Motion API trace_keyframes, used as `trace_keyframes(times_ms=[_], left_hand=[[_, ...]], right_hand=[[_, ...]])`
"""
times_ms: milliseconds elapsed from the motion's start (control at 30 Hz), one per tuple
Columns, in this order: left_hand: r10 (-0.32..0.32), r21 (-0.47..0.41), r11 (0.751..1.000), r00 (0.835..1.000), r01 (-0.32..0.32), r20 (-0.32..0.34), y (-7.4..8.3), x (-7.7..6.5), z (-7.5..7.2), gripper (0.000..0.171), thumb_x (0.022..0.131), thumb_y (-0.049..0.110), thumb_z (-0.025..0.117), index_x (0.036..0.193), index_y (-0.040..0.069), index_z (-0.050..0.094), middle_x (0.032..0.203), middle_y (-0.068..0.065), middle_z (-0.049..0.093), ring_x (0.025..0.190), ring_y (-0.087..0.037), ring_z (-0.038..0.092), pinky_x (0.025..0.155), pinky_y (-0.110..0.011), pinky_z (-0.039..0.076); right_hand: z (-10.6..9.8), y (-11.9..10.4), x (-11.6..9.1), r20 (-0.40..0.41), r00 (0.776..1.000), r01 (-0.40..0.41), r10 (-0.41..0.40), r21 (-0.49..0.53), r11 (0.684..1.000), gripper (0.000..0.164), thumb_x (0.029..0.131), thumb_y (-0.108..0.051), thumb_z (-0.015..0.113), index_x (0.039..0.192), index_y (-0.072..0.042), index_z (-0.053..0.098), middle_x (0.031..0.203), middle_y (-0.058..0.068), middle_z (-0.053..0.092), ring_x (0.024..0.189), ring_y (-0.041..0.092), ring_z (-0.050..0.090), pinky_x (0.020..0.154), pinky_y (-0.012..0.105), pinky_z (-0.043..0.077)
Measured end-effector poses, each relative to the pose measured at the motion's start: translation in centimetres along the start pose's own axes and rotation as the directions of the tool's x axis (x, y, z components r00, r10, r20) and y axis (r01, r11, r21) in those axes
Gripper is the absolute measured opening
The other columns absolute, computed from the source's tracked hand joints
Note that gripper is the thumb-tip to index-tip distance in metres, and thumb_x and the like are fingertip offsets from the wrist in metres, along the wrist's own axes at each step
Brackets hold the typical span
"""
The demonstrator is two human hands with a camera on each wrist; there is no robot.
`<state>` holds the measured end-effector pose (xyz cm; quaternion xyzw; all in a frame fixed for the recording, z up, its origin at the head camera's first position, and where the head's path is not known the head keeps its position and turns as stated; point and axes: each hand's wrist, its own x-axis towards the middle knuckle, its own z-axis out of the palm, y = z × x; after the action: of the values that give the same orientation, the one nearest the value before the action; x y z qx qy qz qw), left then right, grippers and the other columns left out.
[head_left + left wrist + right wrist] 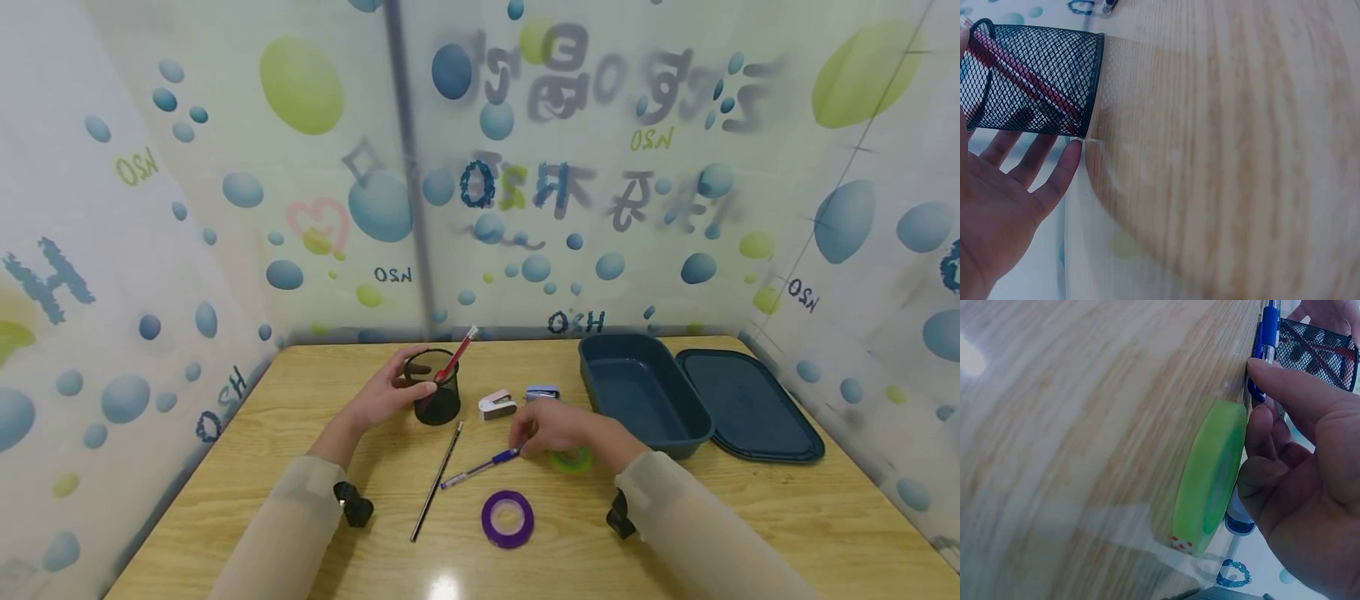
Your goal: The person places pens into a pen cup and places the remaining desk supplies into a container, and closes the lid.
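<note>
My left hand (386, 393) holds a black mesh pen cup (438, 408) near its rim, thumb across the near side and fingers behind. A red pencil (460, 348) with a pale end leans inside the cup; its lower part shows through the mesh in the left wrist view. With thumb and fingertips, my right hand (557, 425) pinches the blue-capped end of a pen (480, 470), whose clear barrel points left. Right under that hand is a roll of green tape (1207, 481), partly covered in the head view.
A dark pencil (437, 485) and a roll of purple tape (490, 522) lie toward the front. Behind the right hand are a white stapler (497, 406) and a blue stapler (542, 392). A dark blue box (637, 387) stands at right, its lid (750, 404) beside it.
</note>
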<state>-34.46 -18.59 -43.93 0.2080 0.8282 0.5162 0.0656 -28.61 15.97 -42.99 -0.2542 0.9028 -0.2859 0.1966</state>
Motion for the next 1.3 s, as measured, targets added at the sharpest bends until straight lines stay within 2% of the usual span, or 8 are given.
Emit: trace_keyframes(times_ms=[300, 533, 733, 1133, 1300], left_hand=[[-0.006, 0.015, 1.000, 1.000, 0.006, -0.007, 0.1, -0.1, 0.1, 0.077, 0.107, 0.032, 0.075, 0.171, 0.022, 0.034, 0.157, -0.025, 0.054, 0.143, -0.052, 0.058, 0.116, -0.062, 0.049], [-0.010, 0.020, 1.000, 1.000, 0.010, -0.012, -0.2, 0.0, 0.0, 0.075, 0.106, 0.033, 0.075, 0.170, 0.025, 0.036, 0.158, -0.024, 0.054, 0.143, -0.051, 0.058, 0.117, -0.063, 0.047], [-0.002, 0.005, 1.000, 1.000, 0.002, -0.007, -0.3, 0.1, 0.0, 0.075, 0.107, 0.032, 0.075, 0.170, 0.025, 0.036, 0.158, -0.025, 0.054, 0.144, -0.052, 0.057, 0.116, -0.062, 0.049], [-0.001, -0.006, 1.000, 1.000, 0.001, 0.000, -0.2, 0.1, 0.1, 0.075, 0.107, 0.030, 0.074, 0.170, 0.023, 0.035, 0.158, -0.027, 0.053, 0.143, -0.050, 0.058, 0.112, -0.057, 0.054], [-0.007, -0.007, 1.000, 1.000, 0.007, -0.001, 0.0, 0.0, 0.1, 0.076, 0.107, 0.029, 0.074, 0.171, 0.021, 0.034, 0.158, -0.026, 0.053, 0.143, -0.051, 0.058, 0.109, -0.054, 0.056]], right_hand=[[-0.4, 0.4, -0.5, 0.003, 1.000, 0.022, -0.022, 0.036, 0.999, 0.014, 0.097, -0.005, 0.081, 0.100, -0.018, 0.078, 0.100, -0.005, 0.073, 0.089, 0.013, 0.065, 0.075, 0.028, 0.056], [-1.1, 0.7, -0.9, -0.011, 0.998, 0.057, -0.056, 0.080, 0.995, 0.011, 0.098, -0.010, 0.080, 0.104, -0.018, 0.079, 0.104, -0.004, 0.073, 0.095, 0.014, 0.065, 0.081, 0.028, 0.057], [-1.8, 0.8, -1.6, -0.023, 0.997, 0.071, -0.069, 0.151, 0.986, 0.010, 0.102, -0.014, 0.075, 0.110, -0.020, 0.079, 0.109, -0.004, 0.073, 0.097, 0.019, 0.064, 0.087, 0.034, 0.055], [-2.3, 1.0, -2.9, -0.116, 0.983, 0.171, -0.140, 0.331, 0.928, 0.018, 0.106, -0.017, 0.072, 0.121, -0.007, 0.077, 0.105, 0.000, 0.073, 0.093, 0.023, 0.060, 0.087, 0.037, 0.053], [-2.2, 0.9, -3.2, -0.151, 0.978, 0.189, -0.142, 0.371, 0.909, 0.028, 0.107, -0.018, 0.072, 0.128, 0.001, 0.074, 0.111, 0.001, 0.075, 0.101, 0.025, 0.060, 0.091, 0.040, 0.053]])
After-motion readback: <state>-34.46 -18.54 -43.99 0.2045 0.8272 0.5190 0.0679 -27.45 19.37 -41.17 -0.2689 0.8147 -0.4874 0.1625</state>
